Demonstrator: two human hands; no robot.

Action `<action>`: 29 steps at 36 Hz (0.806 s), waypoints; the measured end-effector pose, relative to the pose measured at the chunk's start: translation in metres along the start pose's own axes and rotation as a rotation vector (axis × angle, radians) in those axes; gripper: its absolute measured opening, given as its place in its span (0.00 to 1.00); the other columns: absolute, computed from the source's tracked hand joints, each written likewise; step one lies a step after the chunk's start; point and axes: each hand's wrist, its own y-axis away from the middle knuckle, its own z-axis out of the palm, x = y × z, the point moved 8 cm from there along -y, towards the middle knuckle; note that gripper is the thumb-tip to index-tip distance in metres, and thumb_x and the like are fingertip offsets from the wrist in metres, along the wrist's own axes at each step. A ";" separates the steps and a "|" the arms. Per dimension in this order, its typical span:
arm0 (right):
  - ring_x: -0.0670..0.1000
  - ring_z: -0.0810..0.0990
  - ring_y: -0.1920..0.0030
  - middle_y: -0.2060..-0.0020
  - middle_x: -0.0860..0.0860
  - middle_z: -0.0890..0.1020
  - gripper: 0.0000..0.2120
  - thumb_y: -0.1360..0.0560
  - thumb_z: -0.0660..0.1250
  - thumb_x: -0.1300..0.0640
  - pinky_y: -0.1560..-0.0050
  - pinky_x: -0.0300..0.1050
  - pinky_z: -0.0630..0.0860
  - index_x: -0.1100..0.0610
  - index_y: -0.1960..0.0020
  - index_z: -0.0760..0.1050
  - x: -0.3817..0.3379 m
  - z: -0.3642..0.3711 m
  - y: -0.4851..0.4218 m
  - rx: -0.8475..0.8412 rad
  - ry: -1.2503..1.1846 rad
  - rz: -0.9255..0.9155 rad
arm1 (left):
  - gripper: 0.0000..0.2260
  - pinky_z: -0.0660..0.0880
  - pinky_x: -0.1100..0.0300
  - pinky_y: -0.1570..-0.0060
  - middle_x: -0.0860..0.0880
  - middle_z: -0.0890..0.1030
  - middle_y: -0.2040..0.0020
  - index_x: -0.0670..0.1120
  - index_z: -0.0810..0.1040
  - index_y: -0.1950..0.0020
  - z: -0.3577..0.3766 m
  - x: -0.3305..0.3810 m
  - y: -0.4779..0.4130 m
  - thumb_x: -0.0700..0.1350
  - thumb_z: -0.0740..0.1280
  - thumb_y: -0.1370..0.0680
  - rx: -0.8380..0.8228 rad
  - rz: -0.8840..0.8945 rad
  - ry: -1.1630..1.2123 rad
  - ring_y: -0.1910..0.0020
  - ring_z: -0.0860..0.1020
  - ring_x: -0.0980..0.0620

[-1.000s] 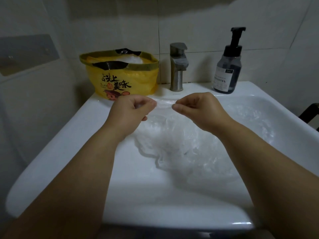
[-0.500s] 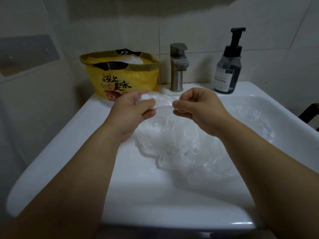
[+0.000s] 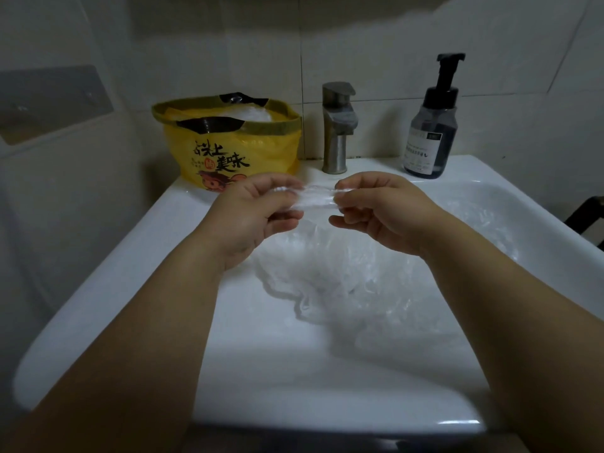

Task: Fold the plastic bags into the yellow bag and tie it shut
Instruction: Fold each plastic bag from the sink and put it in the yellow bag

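A yellow bag (image 3: 235,148) with black handles stands open at the back left of the sink ledge, with clear plastic showing inside it. A clear plastic bag (image 3: 327,269) hangs over the sink basin. My left hand (image 3: 251,214) and my right hand (image 3: 382,210) each pinch its top edge, stretched flat between them just in front of the yellow bag. More crumpled clear plastic (image 3: 483,230) lies in the basin to the right.
A white sink (image 3: 137,263) fills the view. A steel tap (image 3: 336,125) stands at the back middle and a dark pump bottle (image 3: 431,125) to its right. Tiled walls close in behind and on the left. A dark object (image 3: 588,217) pokes in at the right edge.
Both hands have turned palm-side inward and spread the bag's top edge into a flat band between them, lifting it slightly.
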 end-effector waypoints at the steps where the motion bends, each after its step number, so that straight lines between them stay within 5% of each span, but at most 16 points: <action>1: 0.48 0.75 0.71 0.69 0.55 0.76 0.05 0.26 0.65 0.71 0.52 0.47 0.82 0.63 0.56 0.76 -0.001 0.001 0.000 -0.008 -0.016 -0.011 | 0.10 0.78 0.68 0.65 0.50 0.81 0.65 0.44 0.80 0.55 0.000 0.001 0.000 0.32 0.63 0.22 -0.002 -0.003 0.021 0.66 0.81 0.57; 13: 0.49 0.81 0.71 0.71 0.54 0.82 0.07 0.27 0.64 0.72 0.54 0.45 0.82 0.63 0.56 0.79 -0.009 0.000 0.007 -0.053 -0.045 -0.044 | 0.15 0.76 0.67 0.73 0.48 0.79 0.72 0.41 0.78 0.63 -0.001 0.004 0.005 0.29 0.58 0.22 -0.042 -0.047 0.073 0.71 0.80 0.55; 18: 0.50 0.83 0.70 0.70 0.54 0.83 0.17 0.27 0.62 0.75 0.56 0.45 0.83 0.61 0.67 0.83 -0.009 -0.005 0.006 -0.036 -0.047 -0.047 | 0.20 0.74 0.67 0.74 0.49 0.81 0.70 0.44 0.82 0.71 -0.005 0.006 0.006 0.32 0.60 0.23 -0.029 -0.040 0.023 0.71 0.80 0.55; 24: 0.50 0.84 0.64 0.64 0.54 0.85 0.10 0.28 0.67 0.71 0.53 0.44 0.82 0.62 0.63 0.83 -0.009 -0.004 0.005 -0.038 0.034 -0.046 | 0.02 0.76 0.69 0.68 0.53 0.81 0.70 0.43 0.80 0.57 -0.006 -0.001 0.002 0.37 0.69 0.25 -0.004 -0.026 -0.121 0.69 0.80 0.59; 29: 0.53 0.84 0.56 0.52 0.58 0.82 0.07 0.28 0.68 0.71 0.52 0.45 0.82 0.62 0.54 0.79 -0.003 -0.008 0.003 0.010 0.120 -0.007 | 0.08 0.78 0.69 0.64 0.46 0.79 0.55 0.44 0.80 0.51 -0.006 -0.004 0.000 0.32 0.68 0.25 -0.014 -0.040 -0.105 0.66 0.81 0.57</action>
